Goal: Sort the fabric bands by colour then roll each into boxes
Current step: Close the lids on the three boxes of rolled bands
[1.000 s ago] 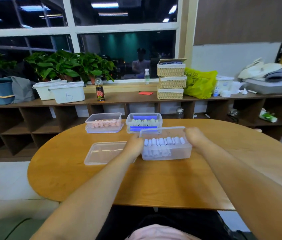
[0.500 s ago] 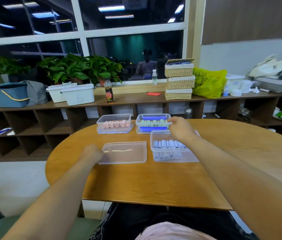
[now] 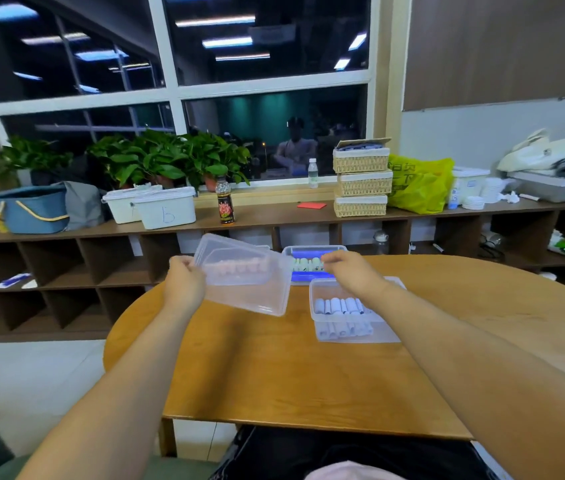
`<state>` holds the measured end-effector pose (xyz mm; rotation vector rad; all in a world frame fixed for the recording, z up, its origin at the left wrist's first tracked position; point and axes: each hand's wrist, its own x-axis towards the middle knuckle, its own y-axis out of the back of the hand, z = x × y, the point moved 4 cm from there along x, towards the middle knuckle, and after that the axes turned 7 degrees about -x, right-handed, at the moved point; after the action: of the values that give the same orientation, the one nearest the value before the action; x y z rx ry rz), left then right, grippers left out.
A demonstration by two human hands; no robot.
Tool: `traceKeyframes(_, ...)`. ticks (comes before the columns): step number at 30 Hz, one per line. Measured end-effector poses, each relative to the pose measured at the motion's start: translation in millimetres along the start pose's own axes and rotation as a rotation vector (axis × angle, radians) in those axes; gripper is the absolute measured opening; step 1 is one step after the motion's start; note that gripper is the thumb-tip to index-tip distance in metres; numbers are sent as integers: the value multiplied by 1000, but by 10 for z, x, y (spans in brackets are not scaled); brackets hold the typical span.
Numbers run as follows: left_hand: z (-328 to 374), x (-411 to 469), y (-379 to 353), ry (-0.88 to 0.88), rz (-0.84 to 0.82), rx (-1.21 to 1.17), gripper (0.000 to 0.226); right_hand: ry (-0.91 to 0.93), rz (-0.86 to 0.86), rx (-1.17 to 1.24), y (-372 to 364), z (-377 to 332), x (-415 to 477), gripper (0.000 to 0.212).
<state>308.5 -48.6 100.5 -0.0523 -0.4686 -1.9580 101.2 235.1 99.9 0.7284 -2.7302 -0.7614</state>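
Head view: my left hand (image 3: pixel 184 284) grips the clear plastic lid (image 3: pixel 244 275) by its left edge, tilted above the wooden desk (image 3: pixel 274 368). My right hand (image 3: pixel 348 273), loosely curled and holding nothing, hovers over the clear plastic box (image 3: pixel 312 306) of pale rolled fabric bands (image 3: pixel 338 304) (just right of the lid).

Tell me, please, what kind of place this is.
Probably an office or a shared workroom. A long wooden shelf of open cubbies runs under a large window. Stacked wicker baskets and white storage bins stand on it. An oval wooden table serves as the work surface.
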Motion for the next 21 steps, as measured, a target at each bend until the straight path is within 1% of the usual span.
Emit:
traceKeyframes(2, 337, -104, -8, -137, 3, -73, 19, -76, -70, 220, 52, -87, -11, 30)
traceKeyframes(4, 635, -221, -100, -224, -13, -150, 27, -114, -171, 430, 128, -201, -38, 38)
traceKeyframes(5, 759, -284, -182, -251, -29, -192, 28, -105, -212, 513, 183, -272, -59, 42)
traceKeyframes(7, 967, -421, -398, -311, -58, -260, 28, -72, -232, 633, 353, -345, -15, 51)
traceKeyframes(9, 1097, -546, -651, -350, -77, -343, 27, -38, -201, 733, 566, -329, 100, 62)
traceKeyframes(12, 1161, -678, -1014, -343, -153, -464, 27, 74, -85, 783, 998, -139, 316, 71)
traceKeyframes(14, 1088, -680, -1222, -327, -209, -450, 39, 144, -87, 781, 1178, -13, 371, 73)
traceKeyframes(17, 817, -586, -1535, -213, -278, -401, 52, 208, -87, 734, 1247, 188, 449, 67)
traceKeyframes(19, 668, -550, -1706, -159, -302, -352, 50, 194, -86, 740, 1189, 342, 497, 62)
traceKeyframes(21, 587, -554, -1848, -87, -327, -396, 39, 202, -83, 710, 1143, 456, 492, 54)
